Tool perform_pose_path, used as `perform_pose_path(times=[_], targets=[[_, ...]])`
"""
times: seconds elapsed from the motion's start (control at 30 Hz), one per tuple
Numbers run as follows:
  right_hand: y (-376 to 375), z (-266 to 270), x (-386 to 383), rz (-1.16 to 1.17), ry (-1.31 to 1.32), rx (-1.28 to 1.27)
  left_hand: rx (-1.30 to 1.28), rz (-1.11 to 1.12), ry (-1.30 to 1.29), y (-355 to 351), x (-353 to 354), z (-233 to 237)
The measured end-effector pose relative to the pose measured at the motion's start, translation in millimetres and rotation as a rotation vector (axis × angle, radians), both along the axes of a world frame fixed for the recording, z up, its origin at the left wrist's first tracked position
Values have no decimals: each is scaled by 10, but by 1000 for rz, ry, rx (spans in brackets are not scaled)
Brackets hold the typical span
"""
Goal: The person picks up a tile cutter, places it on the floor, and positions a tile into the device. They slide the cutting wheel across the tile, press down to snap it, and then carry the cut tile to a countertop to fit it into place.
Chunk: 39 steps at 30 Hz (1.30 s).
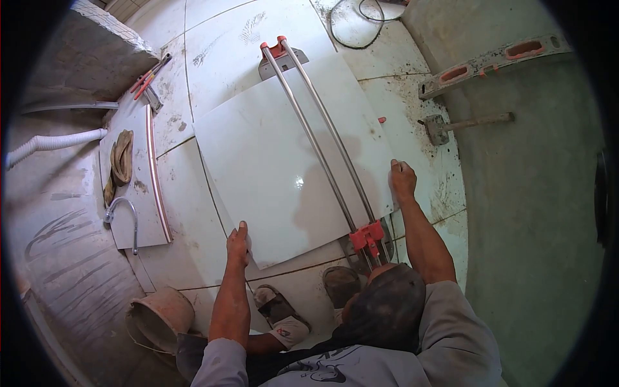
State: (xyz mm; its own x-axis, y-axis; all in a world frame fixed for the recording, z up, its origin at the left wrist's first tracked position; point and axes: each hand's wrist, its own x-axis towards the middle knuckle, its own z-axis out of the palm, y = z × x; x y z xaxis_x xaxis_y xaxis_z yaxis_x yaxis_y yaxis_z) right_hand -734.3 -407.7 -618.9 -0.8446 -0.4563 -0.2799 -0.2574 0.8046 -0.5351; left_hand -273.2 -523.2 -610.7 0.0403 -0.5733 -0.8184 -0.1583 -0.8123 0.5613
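A large white tile (pixel 258 155) lies at a slant on the tiled floor, under the two steel rails of a tile cutter (pixel 322 138). The cutter's red carriage (pixel 367 237) sits at the near end of the rails. My left hand (pixel 238 244) grips the tile's near left edge, thumb on top and the other fingers hidden. At the tile's right edge, my right hand (pixel 403 175) is closed on it with curled fingers.
A bucket (pixel 161 316) stands at lower left. On the left are a board (pixel 138 213) with a cloth and a curved metal spout, and red-handled pliers (pixel 150 77). A mallet (pixel 467 124) and a spirit level (pixel 493 63) lie right. A cable (pixel 356 45) loops at the top.
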Motion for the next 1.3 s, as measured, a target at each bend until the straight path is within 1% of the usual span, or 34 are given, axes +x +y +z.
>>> perform_pose_path(times=[0.17,0.23,0.33,0.4,0.57,0.63,0.7,0.77,0.83,0.87,0.9,0.93,1.0,1.07,1.17,1.2,1.23,1.3], targets=[[-17,5,5,9,26,22,-54,38,-54,51,-48,-59],[-19,8,3,6,34,22,-94,62,9,76,-20,-142],[-22,4,3,20,41,12,-114,111,-61,79,-153,5],[-32,16,8,34,59,43,-119,114,-47,70,-177,15],[-46,-9,-12,45,64,24,-118,145,-17,71,-176,-12],[-62,18,-31,46,48,25,-97,113,-22,66,-148,-13],[-72,40,-61,61,-12,83,-94,89,-46,40,-180,46],[-40,-82,-98,52,31,80,-65,54,-80,28,-202,96],[-50,20,-63,79,32,33,-38,-1,-160,13,-200,131],[-47,-26,-83,85,40,57,-14,-24,-167,19,-189,114],[-33,-65,-107,90,52,80,-32,1,-153,15,-182,80],[-36,-49,-99,66,27,77,-50,30,-137,19,-180,49],[-32,-23,-96,34,7,92,-4,-16,-171,-13,-161,54],[-34,-27,-106,47,-56,10,26,-46,-205,-8,-135,45],[-43,-3,-130,20,-126,16,5,15,-119,-11,-132,45],[-39,2,-137,11,-175,26,5,15,-115,-4,-149,63],[-31,6,-151,12,-170,25,-4,23,-109,0,-171,84],[-19,20,-160,36,-191,-30,-14,40,-105,-2,-218,107]])
